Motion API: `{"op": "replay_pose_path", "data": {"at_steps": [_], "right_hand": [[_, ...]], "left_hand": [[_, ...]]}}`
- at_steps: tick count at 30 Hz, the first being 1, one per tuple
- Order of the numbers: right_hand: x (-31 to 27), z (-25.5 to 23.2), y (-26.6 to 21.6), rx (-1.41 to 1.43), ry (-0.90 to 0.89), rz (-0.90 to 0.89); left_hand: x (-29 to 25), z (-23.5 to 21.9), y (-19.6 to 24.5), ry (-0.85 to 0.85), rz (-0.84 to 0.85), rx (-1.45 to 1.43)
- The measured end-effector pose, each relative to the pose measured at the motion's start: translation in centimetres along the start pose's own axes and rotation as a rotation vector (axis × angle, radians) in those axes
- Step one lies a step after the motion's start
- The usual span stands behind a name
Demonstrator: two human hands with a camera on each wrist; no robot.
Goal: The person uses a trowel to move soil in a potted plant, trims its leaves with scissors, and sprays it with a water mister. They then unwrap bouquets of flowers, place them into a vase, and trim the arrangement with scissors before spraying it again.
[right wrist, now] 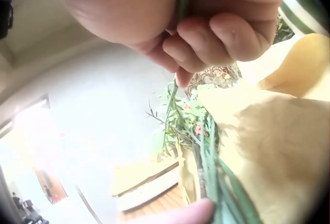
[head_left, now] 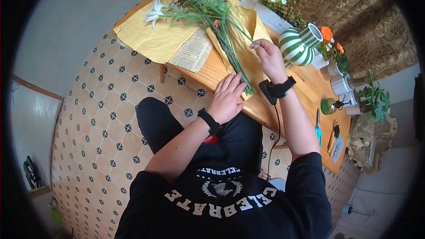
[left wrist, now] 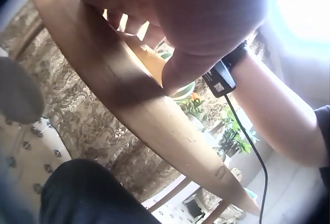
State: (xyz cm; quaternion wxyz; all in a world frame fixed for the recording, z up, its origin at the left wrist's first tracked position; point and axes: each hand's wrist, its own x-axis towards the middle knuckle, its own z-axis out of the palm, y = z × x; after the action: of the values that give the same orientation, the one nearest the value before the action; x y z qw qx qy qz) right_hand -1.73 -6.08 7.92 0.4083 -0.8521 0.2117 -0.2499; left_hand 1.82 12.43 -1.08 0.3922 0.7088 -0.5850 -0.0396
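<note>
A bunch of artificial flowers with white blooms (head_left: 155, 13) lies on yellow wrapping paper (head_left: 155, 35), its long green stems (head_left: 226, 53) running toward the table's near edge. My left hand (head_left: 226, 98) rests with extended fingers on the lower stems. Above and to the right, my right hand (head_left: 270, 58) pinches a single green stem (head_left: 241, 29) between thumb and fingers. In the right wrist view that stem (right wrist: 174, 90) passes through the curled right hand (right wrist: 216, 28), with the bundle below it. The left wrist view shows the left hand (left wrist: 175, 22) over the table edge, its fingertips partly hidden.
A green-and-white striped vase (head_left: 294, 46) stands right of the paper, near white pots (head_left: 340, 85) with plants. Farther right are a green spray bottle (head_left: 328, 106), scissors (head_left: 318, 132) and small tools (head_left: 334, 137). Newsprint paper (head_left: 193, 53) overhangs the table's left edge.
</note>
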Motion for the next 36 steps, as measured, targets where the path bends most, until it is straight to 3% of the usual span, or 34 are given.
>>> {"op": "replay_pose_path", "data": {"at_steps": [7, 14, 17, 19, 21, 23, 25, 26, 28, 31, 33, 36], "right_hand": [[0.8, 1.3, -2.7, 0.24, 0.131, 0.029], [-3.9, -0.1, -4.9, 0.659, 0.146, 0.062], [-5.5, 0.4, -5.3, 0.72, 0.173, 0.092], [-4.1, 1.1, -5.6, 0.619, 0.226, 0.081], [-1.5, 2.0, -4.7, 0.441, 0.187, 0.026], [0.9, 2.5, -4.2, 0.396, 0.135, -0.009], [2.5, 1.5, -6.3, 0.406, 0.216, -0.083], [3.0, 0.7, -7.8, 0.588, 0.221, -0.063], [3.2, -0.5, -9.9, 0.663, 0.178, -0.088], [0.6, -0.8, -9.8, 0.546, 0.121, -0.051], [-2.4, -0.4, -8.2, 0.538, 0.065, 0.031], [-6.5, 0.6, -5.9, 0.618, 0.005, 0.075]], "left_hand": [[0.1, 0.2, 0.0, 0.001, -0.031, -0.017], [1.7, -2.1, -1.4, 0.021, -0.032, -0.24], [2.9, -3.7, -1.7, 0.01, -0.139, -0.381], [3.8, -3.9, -2.3, 0.095, -0.052, -0.291], [4.8, -4.0, -2.3, 0.05, 0.02, -0.234], [4.7, -3.7, -1.7, -0.045, 0.021, 0.024], [4.2, -2.1, -2.6, -0.084, 0.006, 0.056], [3.8, -1.5, -3.0, -0.077, 0.012, 0.067], [3.7, -1.6, -3.0, -0.093, -0.002, 0.054], [4.5, -3.6, -3.4, 0.026, 0.011, -0.172], [5.0, -6.3, -3.2, 0.097, -0.175, -0.493], [6.1, -9.5, -3.0, 0.189, -0.231, -0.95]]}}
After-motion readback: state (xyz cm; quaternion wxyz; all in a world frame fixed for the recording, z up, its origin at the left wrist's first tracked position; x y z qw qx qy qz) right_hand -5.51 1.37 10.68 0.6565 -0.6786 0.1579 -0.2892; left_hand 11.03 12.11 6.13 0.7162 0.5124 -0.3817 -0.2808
